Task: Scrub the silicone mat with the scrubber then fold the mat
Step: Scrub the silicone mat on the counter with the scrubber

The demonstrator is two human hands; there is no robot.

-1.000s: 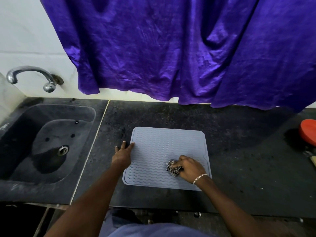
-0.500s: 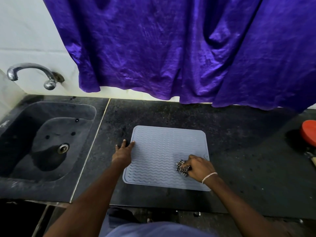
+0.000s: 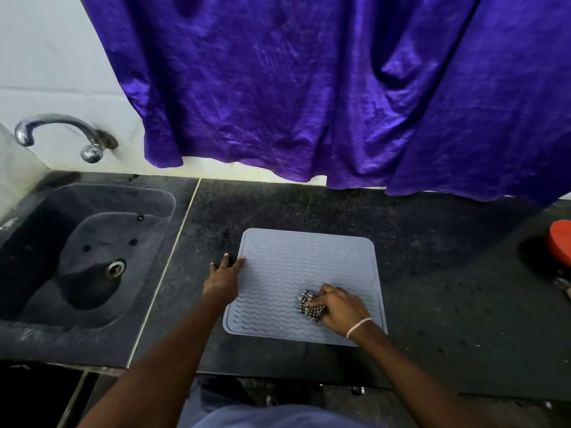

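A grey silicone mat (image 3: 296,261) with wavy ridges lies flat on the dark counter. My right hand (image 3: 341,307) is closed around a black-and-white checked scrubber (image 3: 309,305) and presses it onto the mat's near right part. My left hand (image 3: 224,279) rests flat with spread fingers on the mat's left edge, half on the counter.
A dark sink (image 3: 83,257) with a metal tap (image 3: 58,134) lies to the left. A purple curtain (image 3: 309,88) hangs over the back of the counter (image 3: 448,288). A red object (image 3: 560,239) sits at the far right edge.
My right hand slid the scrubber to the right across the mat, then back a little to the left. The left hand has stayed on the mat's left edge.
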